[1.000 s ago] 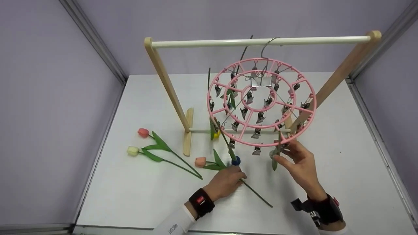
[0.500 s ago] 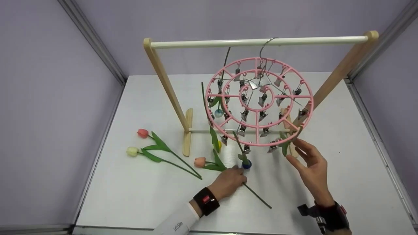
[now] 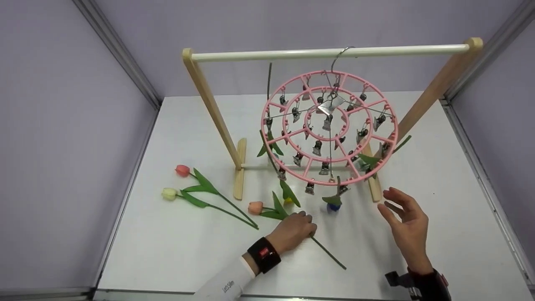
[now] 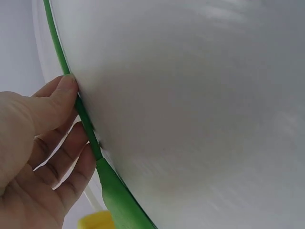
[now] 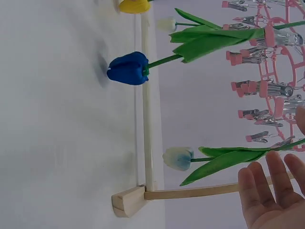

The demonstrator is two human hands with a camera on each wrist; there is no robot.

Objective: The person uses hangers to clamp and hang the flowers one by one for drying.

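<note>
On the tabletop (image 3: 175,246), near the front edge, an artificial tulip with an orange head (image 3: 256,207) is laid flat — its thin green stem (image 3: 328,253) runs rightward under the left hand (image 3: 292,231). The stem is pinched between thumb and curled fingers (image 4: 57,102), as the left wrist view shows close up. It is judged light, springy and probably wire-cored; the stem is the place to take hold, the soft leaves and head being liable to crush or bend.

The right hand (image 3: 406,221) is held open above the tabletop, fingers spread and touching nothing, just below the rim of a pink round clip hanger (image 3: 328,127).

The hanger is hooked on the white rail (image 3: 326,53) of a wooden rack and serves as the holder — several tulips are clipped to it head-down: a blue tulip (image 5: 127,68), a pale blue-white one (image 5: 177,158), a white one (image 5: 167,24) and a yellow one (image 5: 134,5). Many clips are seen unfilled.

Well apart to the left, a red tulip (image 3: 182,169) and a cream tulip (image 3: 169,193) are laid side by side, stems crossing near the orange one.
</note>
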